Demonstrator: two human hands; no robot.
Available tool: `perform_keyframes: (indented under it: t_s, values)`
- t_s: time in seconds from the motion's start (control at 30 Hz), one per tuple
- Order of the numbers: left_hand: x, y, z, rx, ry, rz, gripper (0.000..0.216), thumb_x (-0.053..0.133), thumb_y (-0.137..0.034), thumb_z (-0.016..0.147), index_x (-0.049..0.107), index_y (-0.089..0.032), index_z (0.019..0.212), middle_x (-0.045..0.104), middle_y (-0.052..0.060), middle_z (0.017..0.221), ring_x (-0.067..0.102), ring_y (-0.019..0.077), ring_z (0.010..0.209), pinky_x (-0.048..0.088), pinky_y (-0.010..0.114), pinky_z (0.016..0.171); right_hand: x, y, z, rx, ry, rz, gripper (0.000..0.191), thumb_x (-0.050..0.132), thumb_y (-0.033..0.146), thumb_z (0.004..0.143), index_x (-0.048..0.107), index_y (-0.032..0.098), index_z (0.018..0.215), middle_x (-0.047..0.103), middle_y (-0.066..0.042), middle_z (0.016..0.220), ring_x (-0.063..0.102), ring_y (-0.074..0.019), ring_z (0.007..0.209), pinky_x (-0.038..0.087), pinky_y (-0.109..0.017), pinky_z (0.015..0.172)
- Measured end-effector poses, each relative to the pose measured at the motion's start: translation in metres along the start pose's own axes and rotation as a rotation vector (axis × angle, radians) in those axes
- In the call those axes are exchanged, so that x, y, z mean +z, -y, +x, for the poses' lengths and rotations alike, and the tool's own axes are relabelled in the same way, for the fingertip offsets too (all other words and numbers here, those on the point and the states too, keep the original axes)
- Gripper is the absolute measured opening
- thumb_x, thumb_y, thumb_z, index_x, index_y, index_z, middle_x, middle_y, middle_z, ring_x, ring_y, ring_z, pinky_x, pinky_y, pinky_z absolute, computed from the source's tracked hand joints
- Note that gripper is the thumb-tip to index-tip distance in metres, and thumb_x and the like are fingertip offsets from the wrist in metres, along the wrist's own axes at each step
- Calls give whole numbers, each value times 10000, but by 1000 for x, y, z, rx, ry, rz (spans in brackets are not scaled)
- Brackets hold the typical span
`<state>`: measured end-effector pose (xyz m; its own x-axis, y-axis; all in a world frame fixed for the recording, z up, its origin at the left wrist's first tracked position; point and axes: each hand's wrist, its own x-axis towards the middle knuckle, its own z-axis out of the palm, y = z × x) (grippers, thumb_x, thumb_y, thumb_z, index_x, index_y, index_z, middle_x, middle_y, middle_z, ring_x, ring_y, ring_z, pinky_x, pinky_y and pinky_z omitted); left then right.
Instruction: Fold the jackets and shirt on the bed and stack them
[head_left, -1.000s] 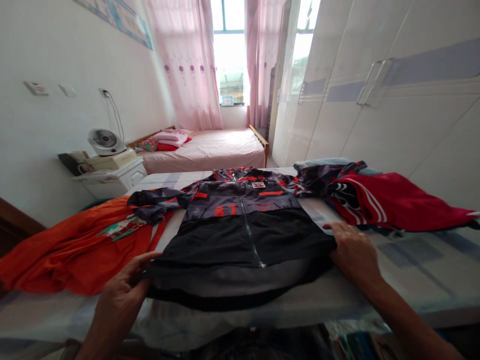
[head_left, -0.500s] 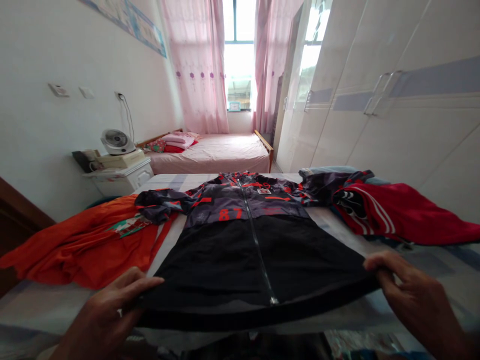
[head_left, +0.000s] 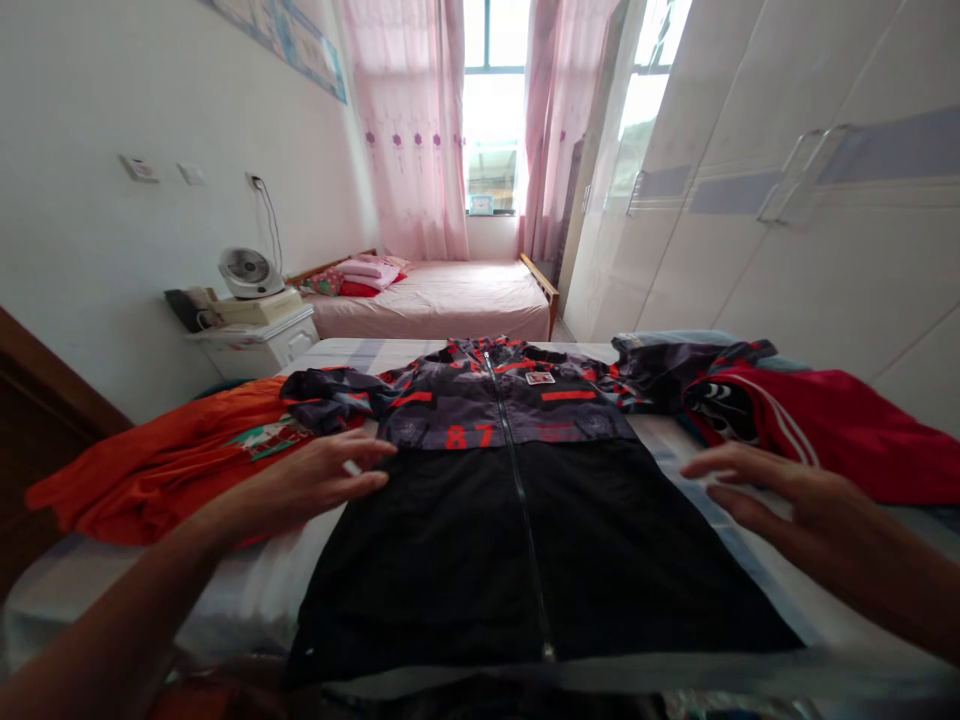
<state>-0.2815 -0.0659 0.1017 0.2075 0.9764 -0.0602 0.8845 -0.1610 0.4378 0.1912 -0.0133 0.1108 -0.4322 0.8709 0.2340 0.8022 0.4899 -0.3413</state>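
Observation:
A black zip jacket (head_left: 517, 540) with a grey and red patterned top and the number 87 lies spread flat on the bed (head_left: 247, 590), hem toward me. My left hand (head_left: 315, 480) is open, fingers stretched out, its tips at the jacket's left edge below the sleeve. My right hand (head_left: 780, 495) is open too, fingers extended just off the jacket's right edge, over the sheet. Neither hand holds anything.
An orange garment (head_left: 172, 460) lies on the bed's left side, a red garment with white stripes (head_left: 817, 430) on the right. A white nightstand with a small fan (head_left: 247, 272) stands left. A second bed (head_left: 442, 300) sits under the window; white wardrobes (head_left: 750, 190) line the right wall.
Both hands have let go of the jacket's hem and moved up along its sides. The jacket now lies flat and stretched out.

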Motion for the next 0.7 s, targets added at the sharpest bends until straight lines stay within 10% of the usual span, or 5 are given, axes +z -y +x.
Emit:
perform_keyframes:
  t_s: [0.13,0.3,0.5,0.7]
  values:
    - [2,-19,113,78,-118,196,460,425,-443,889,564,-178,1238,561,86,1249,544,198,1105,400,276,974,8,47,111,-245,-9,53,346,422,414,892,578,231,1141,602,-59,1182,568,-221,1064,433,-353,920]
    - [40,-26,211,-19,-223,300,442,388,-409,914,497,-228,1301,388,94,1437,351,264,1312,310,425,1053,86,66,222,-194,-19,-65,417,410,389,905,501,203,1268,482,-92,1353,449,-212,1231,357,-347,1004]
    - [71,25,230,-182,-263,350,488,347,-499,915,452,-282,1340,381,60,1455,306,268,1347,236,494,1076,175,34,245,-60,20,-182,468,372,420,917,472,223,1330,414,-65,1431,287,-261,1350,228,-457,1075]
    - [81,68,227,-383,-357,382,534,305,-479,923,406,-219,1378,335,95,1474,245,284,1372,147,552,1082,206,0,241,-7,49,-233,519,304,444,928,409,218,1384,346,-13,1473,229,-237,1377,171,-407,1097]
